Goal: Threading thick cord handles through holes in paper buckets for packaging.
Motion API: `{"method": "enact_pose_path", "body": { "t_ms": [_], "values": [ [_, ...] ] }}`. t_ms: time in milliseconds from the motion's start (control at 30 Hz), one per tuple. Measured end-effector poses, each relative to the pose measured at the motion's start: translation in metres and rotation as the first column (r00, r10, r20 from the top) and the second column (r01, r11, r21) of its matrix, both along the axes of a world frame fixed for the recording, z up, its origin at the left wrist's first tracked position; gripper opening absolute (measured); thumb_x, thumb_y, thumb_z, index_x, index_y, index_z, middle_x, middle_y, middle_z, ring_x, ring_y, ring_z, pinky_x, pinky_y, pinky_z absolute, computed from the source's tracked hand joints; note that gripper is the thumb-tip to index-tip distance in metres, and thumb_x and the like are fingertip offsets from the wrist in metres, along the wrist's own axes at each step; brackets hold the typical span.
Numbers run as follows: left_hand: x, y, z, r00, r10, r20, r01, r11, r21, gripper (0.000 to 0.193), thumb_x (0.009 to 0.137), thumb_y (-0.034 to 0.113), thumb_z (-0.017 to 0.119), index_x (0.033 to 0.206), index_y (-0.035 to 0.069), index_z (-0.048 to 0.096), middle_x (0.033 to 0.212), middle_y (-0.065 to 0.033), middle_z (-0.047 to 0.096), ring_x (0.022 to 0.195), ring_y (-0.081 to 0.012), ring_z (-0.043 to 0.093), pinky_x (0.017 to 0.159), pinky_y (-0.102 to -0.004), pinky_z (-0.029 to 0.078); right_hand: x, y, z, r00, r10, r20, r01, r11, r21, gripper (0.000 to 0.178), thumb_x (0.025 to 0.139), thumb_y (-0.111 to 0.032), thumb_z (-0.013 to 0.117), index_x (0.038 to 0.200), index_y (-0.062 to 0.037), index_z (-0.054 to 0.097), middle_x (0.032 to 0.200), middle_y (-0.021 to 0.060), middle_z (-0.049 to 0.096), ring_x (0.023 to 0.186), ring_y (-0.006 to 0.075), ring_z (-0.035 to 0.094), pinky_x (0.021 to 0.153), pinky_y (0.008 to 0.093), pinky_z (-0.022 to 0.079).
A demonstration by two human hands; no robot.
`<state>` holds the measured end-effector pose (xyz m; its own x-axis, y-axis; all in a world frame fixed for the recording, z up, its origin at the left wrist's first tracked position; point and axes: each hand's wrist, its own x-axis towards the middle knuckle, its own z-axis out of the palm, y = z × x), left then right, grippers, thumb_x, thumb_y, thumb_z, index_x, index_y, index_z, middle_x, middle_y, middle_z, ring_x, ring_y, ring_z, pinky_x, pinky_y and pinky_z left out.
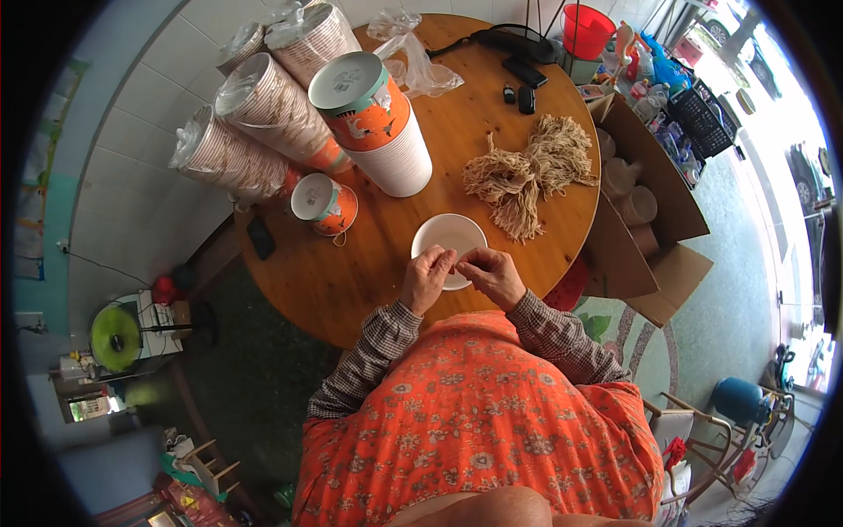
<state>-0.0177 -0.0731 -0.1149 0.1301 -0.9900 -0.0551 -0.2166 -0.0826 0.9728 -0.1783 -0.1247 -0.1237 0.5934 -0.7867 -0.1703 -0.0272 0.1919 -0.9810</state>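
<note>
On wooden table [303, 272]: white cup [450, 230], string bundle [531, 171]; tiled wall [132, 149] at left.

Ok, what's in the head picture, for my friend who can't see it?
A person's left hand and right hand are close together over a white cup on a wooden table. Stacked cups are farther left; tan strings lie right.
</note>
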Motion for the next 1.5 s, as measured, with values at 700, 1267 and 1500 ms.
{"method": "enact_pose_path", "body": {
  "t_ms": [700, 1267, 1500],
  "values": [
    [-0.011, -0.014, -0.008, 0.979, -0.074, 0.191, 0.114, 0.971, -0.211, 0.013, 0.086, 0.012, 0.063, 0.087, 0.002, 0.055, 0.081, -0.0077, 0.054, 0.073, -0.0191, 0.055, 0.066, -0.0304, 0.048, -0.085, -0.045, 0.005, 0.997, 0.074, -0.037, -0.061, 0.960, 0.273, 0.011, 0.082, -0.014, 0.066, 0.080, -0.0061, 0.059, 0.057, -0.0045, 0.046, 0.047, 0.0053, 0.042, 0.042, 0.0208, 0.030],
    [0.005, -0.036, -0.087, 0.975, 0.026, 0.219, -0.021, 0.999, -0.024, 0.017, 0.085, 0.012, 0.059, 0.077, -0.001, 0.050, 0.059, -0.0128, 0.053, 0.052, -0.0152, 0.049, 0.049, -0.0319, 0.040, -0.047, 0.004, -0.028, 0.980, -0.092, -0.174, -0.056, 0.715, -0.697, 0.006, 0.075, -0.008, 0.064, 0.080, -0.0105, 0.061, 0.065, 0.0023, 0.056, 0.069, 0.0186, 0.058, 0.104, 0.0480, 0.030],
    [0.007, 0.005, 0.010, 0.976, 0.166, 0.143, -0.154, 0.984, -0.089, 0.018, 0.090, 0.016, 0.059, 0.094, -0.001, 0.060, 0.065, 0.0019, 0.053, 0.059, -0.0039, 0.043, 0.051, -0.0226, 0.037, 0.002, 0.005, 0.036, 0.980, 0.125, -0.157, -0.198, 0.494, -0.846, 0.011, 0.074, -0.010, 0.065, 0.084, -0.0102, 0.061, 0.070, 0.0022, 0.058, 0.076, 0.0179, 0.059, 0.107, 0.0519, 0.025]
  ]
}}
